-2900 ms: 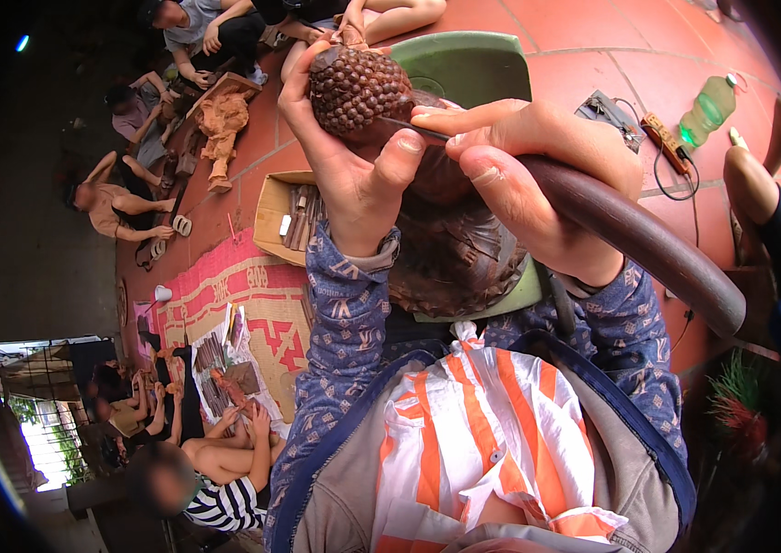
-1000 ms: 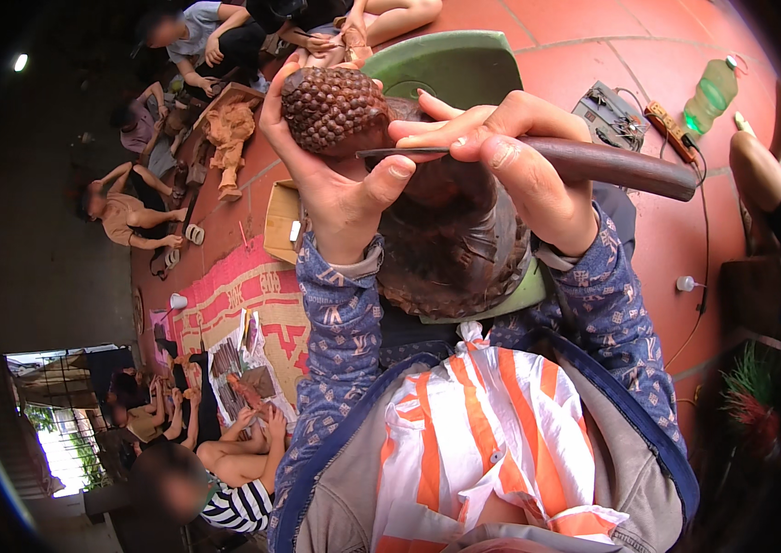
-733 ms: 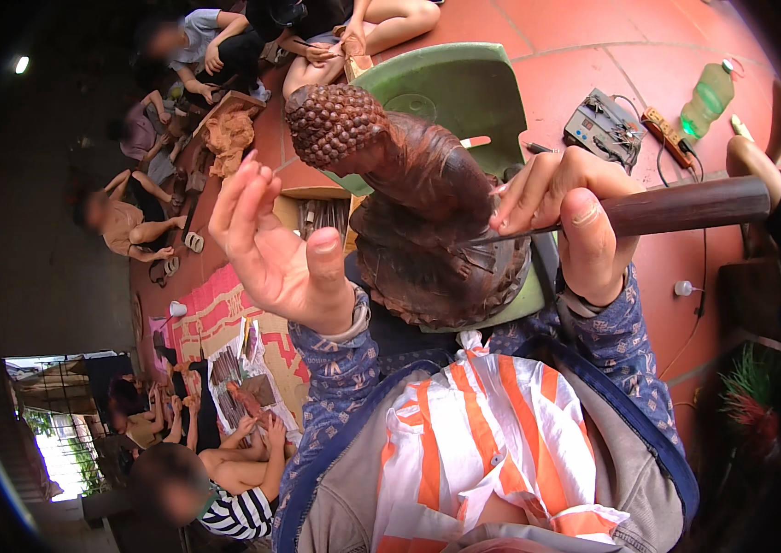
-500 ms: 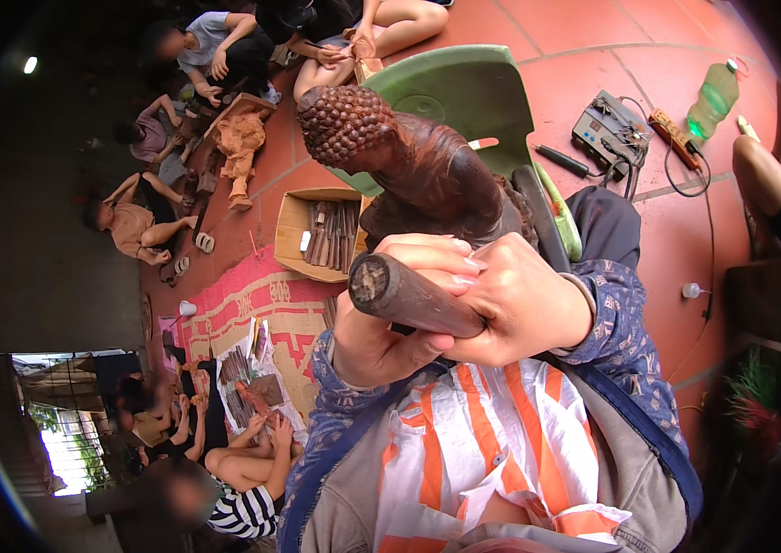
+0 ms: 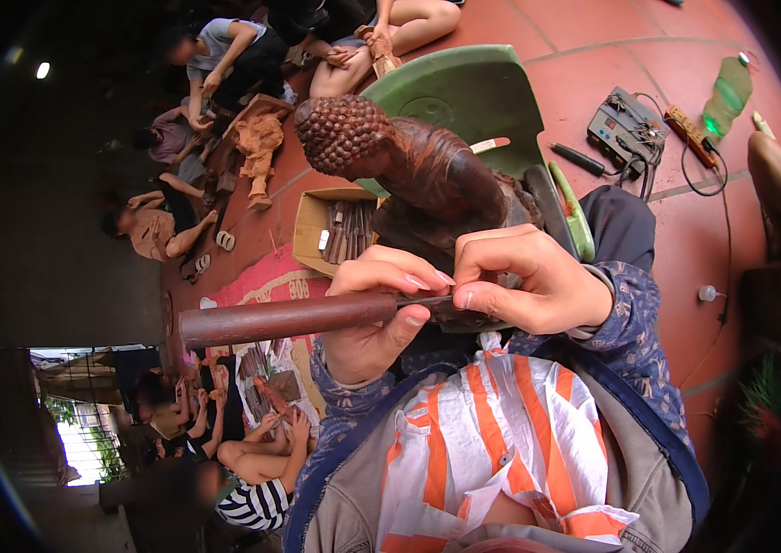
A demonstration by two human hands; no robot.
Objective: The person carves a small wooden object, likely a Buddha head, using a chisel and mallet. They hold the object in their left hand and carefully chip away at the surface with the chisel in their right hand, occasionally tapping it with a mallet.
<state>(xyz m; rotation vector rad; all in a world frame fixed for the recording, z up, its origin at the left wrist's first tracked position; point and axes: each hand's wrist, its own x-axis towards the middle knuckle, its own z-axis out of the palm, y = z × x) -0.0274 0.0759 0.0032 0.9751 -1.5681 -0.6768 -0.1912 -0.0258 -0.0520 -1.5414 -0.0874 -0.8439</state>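
My left hand (image 5: 363, 341) pinches a wood-carving chisel (image 5: 289, 320) where its round dark wooden handle meets the metal shank. The handle points out to the left. My right hand (image 5: 538, 284) closes its thumb and fingers on the metal end, and the tip is hidden there. Just beyond my hands stands a dark brown carved wooden figure (image 5: 436, 166) with knobbed hair, leaning against a green plastic chair (image 5: 473, 83). A striped white and orange cloth (image 5: 492, 433) covers my lap.
A cardboard box (image 5: 309, 221) of wooden-handled chisels sits left of the figure. At the right lie a grey power unit (image 5: 625, 129), a pen-like tool (image 5: 577, 158), a power strip (image 5: 690, 134) and a green bottle (image 5: 729, 97). Several people sit at left around a pale wooden carving (image 5: 258, 147).
The chisel has swung from pointing its handle end toward me to lying sideways, handle to the left. My right hand has moved off the handle onto the metal end.
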